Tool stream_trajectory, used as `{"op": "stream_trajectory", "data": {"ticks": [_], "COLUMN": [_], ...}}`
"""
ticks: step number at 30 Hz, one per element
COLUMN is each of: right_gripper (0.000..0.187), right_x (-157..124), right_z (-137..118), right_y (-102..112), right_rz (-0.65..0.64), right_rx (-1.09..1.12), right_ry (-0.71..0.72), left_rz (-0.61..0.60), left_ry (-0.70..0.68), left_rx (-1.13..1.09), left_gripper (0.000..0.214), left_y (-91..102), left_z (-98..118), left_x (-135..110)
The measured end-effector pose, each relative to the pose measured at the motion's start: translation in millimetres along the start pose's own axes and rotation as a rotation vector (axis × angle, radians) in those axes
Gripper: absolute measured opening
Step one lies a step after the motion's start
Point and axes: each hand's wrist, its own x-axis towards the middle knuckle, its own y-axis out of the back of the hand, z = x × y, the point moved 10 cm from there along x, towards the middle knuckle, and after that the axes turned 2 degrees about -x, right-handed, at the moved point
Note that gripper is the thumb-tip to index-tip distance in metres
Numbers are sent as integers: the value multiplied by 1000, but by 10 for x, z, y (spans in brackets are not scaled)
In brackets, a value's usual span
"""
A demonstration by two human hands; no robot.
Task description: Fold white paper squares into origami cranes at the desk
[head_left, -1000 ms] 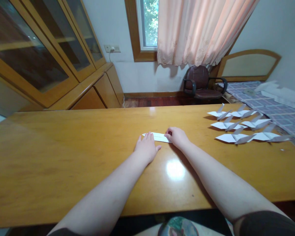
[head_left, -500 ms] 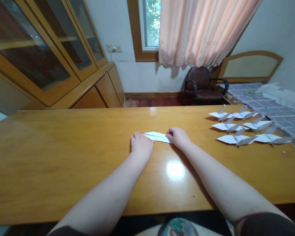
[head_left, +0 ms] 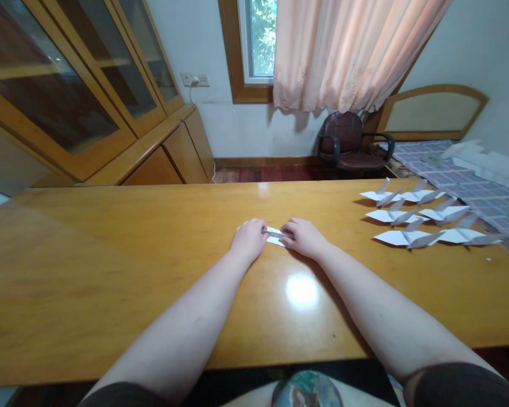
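A small folded piece of white paper (head_left: 275,235) lies on the wooden table (head_left: 110,254) in front of me. My left hand (head_left: 249,241) has its fingers curled onto the paper's left end. At the paper's right end, my right hand (head_left: 304,237) pinches it with closed fingers. Both hands nearly meet, so only a short strip of paper shows between them. Several finished white paper cranes (head_left: 411,215) stand in rows on the table to the right.
A glass-door wooden cabinet (head_left: 68,96) runs along the left. Beyond the table stand a dark office chair (head_left: 343,141), a window with a pink curtain (head_left: 348,51), and a bed with a checked cover (head_left: 475,175) at the right.
My left hand has moved right and curled onto the paper's left end. The two hands have come together, so the paper looks much shorter than before.
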Motion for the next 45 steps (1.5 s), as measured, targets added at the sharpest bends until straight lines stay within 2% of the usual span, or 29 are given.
{"op": "stream_trajectory", "data": {"ticks": [6, 9, 11, 13, 15, 17, 20, 23, 28, 32, 37, 42, 45], "right_gripper": [14, 19, 22, 25, 28, 29, 27, 25, 30, 37, 38, 40, 39], "right_x": [10, 6, -11, -50, -82, -77, -36, -13, -5, 3, -4, -17, -19], "right_z": [32, 57, 168, 320, 415, 422, 351, 280, 246, 205, 155, 165, 139], "right_y": [51, 119, 149, 129, 73, 14, -69, -110, -181, -282, -275, -217, -195], "right_rz": [89, 153, 199, 244, 288, 314, 286, 251, 205, 122, 97, 135, 110], "right_rx": [71, 108, 216, 393, 592, 748, 875, 949, 1133, 1268, 1333, 1375, 1377], "right_ry": [-29, -50, -157, -305, -392, -384, -310, -264, -293, -314, -299, -308, -288], "left_rz": [96, 274, 393, 427, 348, 190, 58, 33, 33, 27, 61, 42, 3], "left_ry": [-39, 43, 148, 227, 261, 262, 223, 215, 252, 268, 275, 326, 317], "left_rx": [-151, -255, -367, -584, -873, -1081, -1173, -1196, -1331, -1247, -1174, -1347, -1480], "left_gripper": [10, 36, 59, 68, 59, 39, 31, 34, 21, 23, 24, 27, 30], "left_y": [109, 262, 312, 228, 20, -211, -350, -350, -325, -313, -257, -308, -359], "left_z": [5, -88, -210, -305, -312, -211, -46, 16, 7, -29, -39, -5, 28], "left_x": [9, -29, -73, -88, -57, -22, -26, -42, -33, -37, -63, -85, -70]}}
